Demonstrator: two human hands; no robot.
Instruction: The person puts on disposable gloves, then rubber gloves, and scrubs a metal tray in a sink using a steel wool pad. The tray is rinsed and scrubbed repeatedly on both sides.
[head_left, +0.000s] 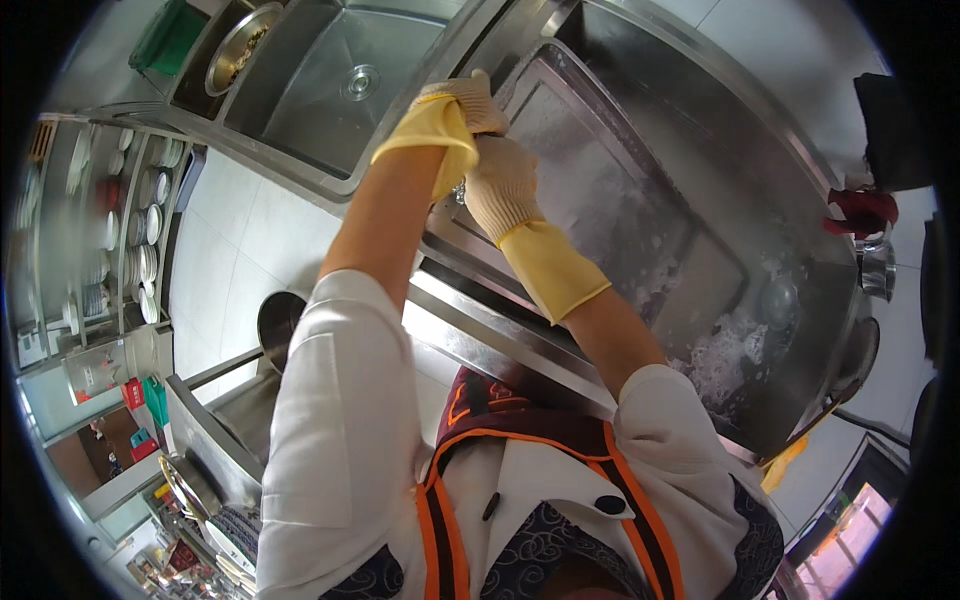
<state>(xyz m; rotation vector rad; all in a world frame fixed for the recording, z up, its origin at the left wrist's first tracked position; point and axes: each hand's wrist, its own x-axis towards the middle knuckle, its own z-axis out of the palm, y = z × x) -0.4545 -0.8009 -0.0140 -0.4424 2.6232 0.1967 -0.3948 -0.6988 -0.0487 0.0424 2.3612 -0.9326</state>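
Observation:
My left hand (463, 101), in a knit glove over a yellow rubber glove, is at the near left corner of a large metal tray (637, 150) that lies tilted in a steel sink. Just below it my right hand (504, 176), gloved the same way, has its fingers curled. A bit of shiny metal scourer (460, 192) shows beside the right hand; which hand holds it cannot be told. Both hands' fingertips are hidden. Soapy foam (727, 345) lies in the sink's lower right.
A second sink basin (322, 97) adjoins at the left. Past it stands a metal bowl (241, 49) with food scraps and a green bin (169, 37). Shelves of white plates (154, 225) are at far left. A steel pot (876, 270) hangs at the right wall.

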